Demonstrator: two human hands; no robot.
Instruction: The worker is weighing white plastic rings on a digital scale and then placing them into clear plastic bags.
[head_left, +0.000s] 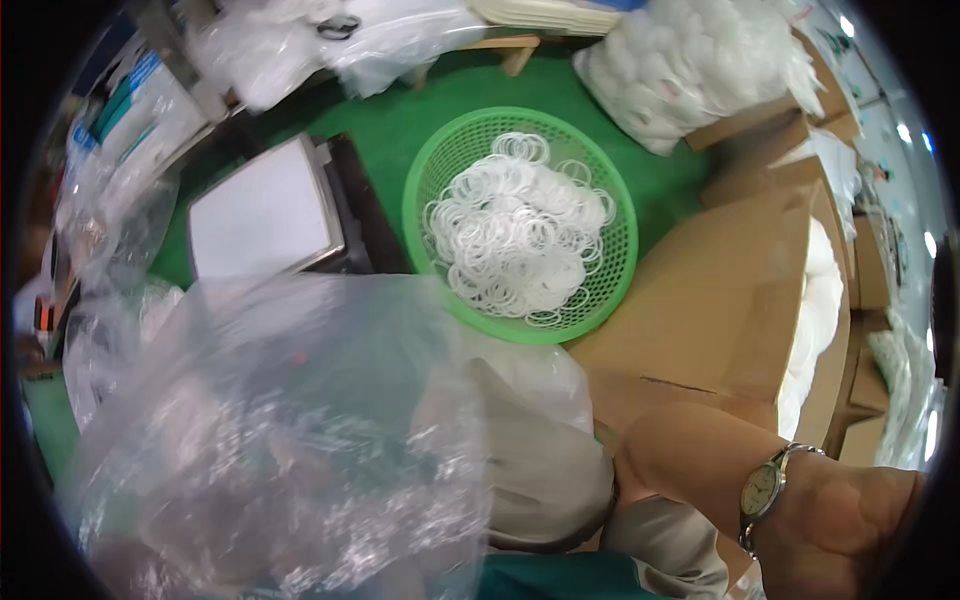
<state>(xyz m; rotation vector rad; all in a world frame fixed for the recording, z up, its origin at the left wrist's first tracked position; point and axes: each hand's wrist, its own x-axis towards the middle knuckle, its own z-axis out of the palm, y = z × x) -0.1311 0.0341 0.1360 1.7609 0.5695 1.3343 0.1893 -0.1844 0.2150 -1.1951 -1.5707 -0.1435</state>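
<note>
The big clear plastic bag [280, 440] fills the lower left, held up close; better to hold its mouth wide and steady. The cardboard box [730, 300] stands at right, the green basket [520, 225] of white rings [515, 235] behind on the green table [400, 120]. The right hand [850, 520], wearing a watch [765, 490], bends out of view; its grip I cannot tell. The left hand is hidden.

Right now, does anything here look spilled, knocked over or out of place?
Nothing stands out. The white rings all lie inside the upright green basket, with none on the green tabletop. A clear plastic bag held close to the camera blurs the lower left.
</note>
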